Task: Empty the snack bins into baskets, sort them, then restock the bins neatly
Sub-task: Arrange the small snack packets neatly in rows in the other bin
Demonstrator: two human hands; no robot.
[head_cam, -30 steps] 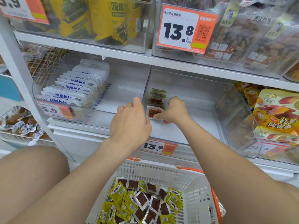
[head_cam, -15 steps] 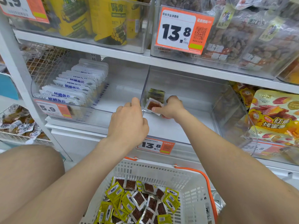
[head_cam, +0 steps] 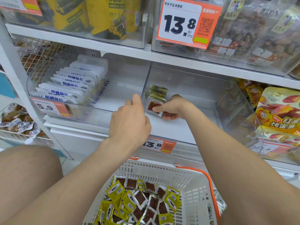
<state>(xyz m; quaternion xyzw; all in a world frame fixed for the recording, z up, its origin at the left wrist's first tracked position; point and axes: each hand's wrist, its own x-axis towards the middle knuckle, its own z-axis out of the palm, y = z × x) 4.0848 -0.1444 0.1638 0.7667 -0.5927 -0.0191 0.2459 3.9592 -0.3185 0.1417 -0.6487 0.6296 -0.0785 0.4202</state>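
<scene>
Restocking step, head view. A brown packet [head_cam: 153, 106] is at the left wall of the bin [head_cam: 203, 101], in front of the short row [head_cam: 158, 92] of packets already standing there on edge. It tilts back towards that row. The right hand [head_cam: 172, 108], inside the bin, pinches the packet with the thumb on its clear face and the fingers behind, probably to lean it flat against the row without toppling it. The left hand [head_cam: 129, 120] sits just outside the bin's left wall, fingers curled, close against the clear plastic. Only its back shows, so whether it grasps anything cannot be told. Judged by position, it steadies the wall or the row while the packet goes in. The row is short, so filling appears barely begun.

Below the bin's front, the basket [head_cam: 194, 184] holds the loose stock [head_cam: 141, 202], yellow and brown packets mixed, within easy reach of either hand. An orange price tag [head_cam: 157, 145] hangs on the bin's front edge. Left of the bin, white packs [head_cam: 73, 85] stand in a neat file. Right of the bin lie yellow bags [head_cam: 279, 111].

Compared with one second ago, the packet has risen from low at the foot of the row to a higher lean against it, and the right hand has followed. The left hand stays at the wall. Against half a second ago, little has changed
</scene>
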